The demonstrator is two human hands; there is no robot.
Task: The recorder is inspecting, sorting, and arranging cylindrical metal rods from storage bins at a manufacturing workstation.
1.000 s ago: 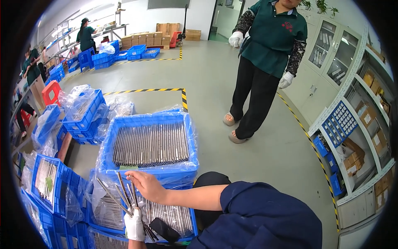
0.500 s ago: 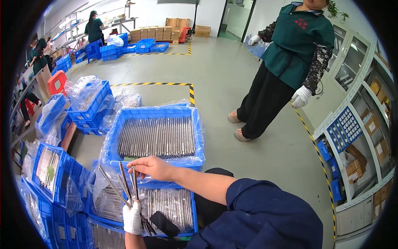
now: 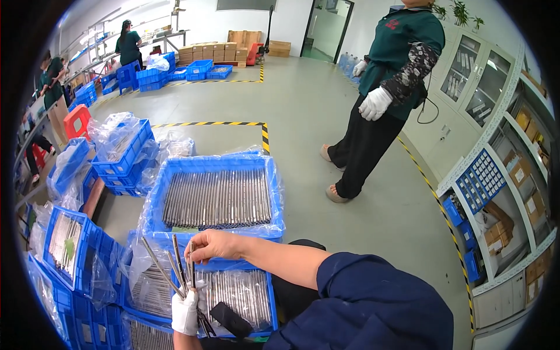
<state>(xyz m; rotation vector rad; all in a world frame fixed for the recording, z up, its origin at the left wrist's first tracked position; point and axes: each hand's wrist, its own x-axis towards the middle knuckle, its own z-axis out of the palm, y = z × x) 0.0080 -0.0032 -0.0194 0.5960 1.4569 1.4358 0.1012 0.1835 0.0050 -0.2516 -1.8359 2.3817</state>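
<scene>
My left hand [image 3: 185,313], in a white glove, is closed round a fanned-out bundle of slim metal rods [image 3: 163,267]. Their upper ends spread apart above the fist, and darker ends stick out below it. My bare right hand [image 3: 211,245] pinches the upper part of one upright metal rod [image 3: 192,272] in that bundle. Just beyond, a blue crate [image 3: 153,217] lined with clear plastic holds a row of similar rods [image 3: 219,198]. Under my hands lies another crate of plastic-covered rods [image 3: 242,294], with a small black object [image 3: 231,319] on top.
Blue crates [image 3: 87,248] with rods and plastic wrap are stacked at left. A person in a green top [image 3: 402,55] and white gloves stands at right, near a shelf [image 3: 496,201] and cabinet [image 3: 440,137]. Striped floor tape [image 3: 265,137] runs beyond the crates.
My right fingers have gone from partly extended to closed on the rod's upper part. The standing person has shifted and turned, one gloved hand now higher. The view has moved slightly.
</scene>
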